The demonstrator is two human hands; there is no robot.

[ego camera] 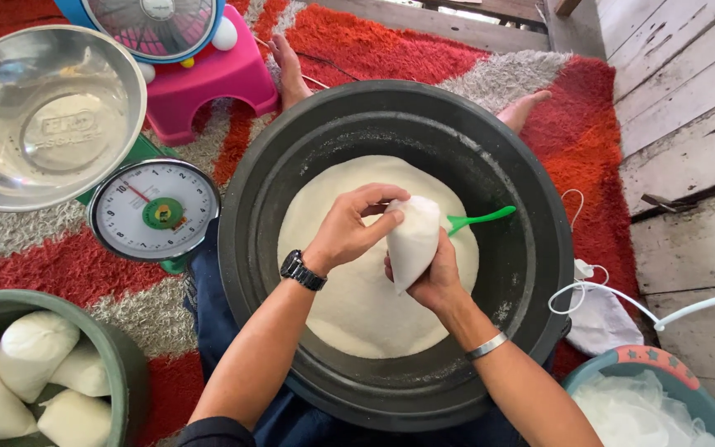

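A small clear plastic bag [414,240] packed with white powder is held over a big black basin [531,248] that holds a flat mound of the same white powder [357,306]. My right hand [436,281] cups the bag from below. My left hand [353,225], with a black wristwatch, pinches the bag's top. A green plastic scoop [480,219] lies in the powder just right of the bag, its handle pointing right.
A dial kitchen scale [154,210] with a steel bowl [43,112] stands at left. A green tub [122,348] of filled white bags sits at lower left. A teal tub [664,372] of empty plastic bags is at lower right. Pink stool [208,83] with fan behind; red rug, wooden floor right.
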